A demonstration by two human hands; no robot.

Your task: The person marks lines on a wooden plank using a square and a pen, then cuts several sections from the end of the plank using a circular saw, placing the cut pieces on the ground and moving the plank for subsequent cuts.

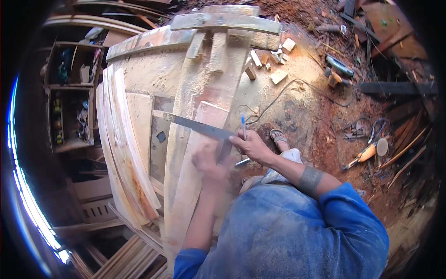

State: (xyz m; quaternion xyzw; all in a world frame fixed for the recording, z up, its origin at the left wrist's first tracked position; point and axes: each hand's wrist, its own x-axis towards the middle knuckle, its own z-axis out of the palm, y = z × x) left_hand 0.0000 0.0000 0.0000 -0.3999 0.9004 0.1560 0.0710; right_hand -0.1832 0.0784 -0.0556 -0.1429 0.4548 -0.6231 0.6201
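Note:
My right hand [254, 146] is closed with a blue-capped pen [243, 124] sticking up from its fingers. Those fingers also meet the corner of a dark metal square [200, 127], whose long arm lies across a pale wooden board [197, 153]. Its shorter arm runs down toward my left hand [211, 162]. Motion smears that hand over the board, beside the short arm, so its grip is unclear. Under the board is a dusty, wide plank [186, 100] of the workbench.
Several long, pale strips [123, 144] lie left on the bench. Crossed boards [225, 22] rest at its far end. Wood offcuts [278, 76], a corded power tool [338, 69] and a yellow angle grinder [368, 152] lie on the ground at right. Wooden shelves [70, 87] stand left.

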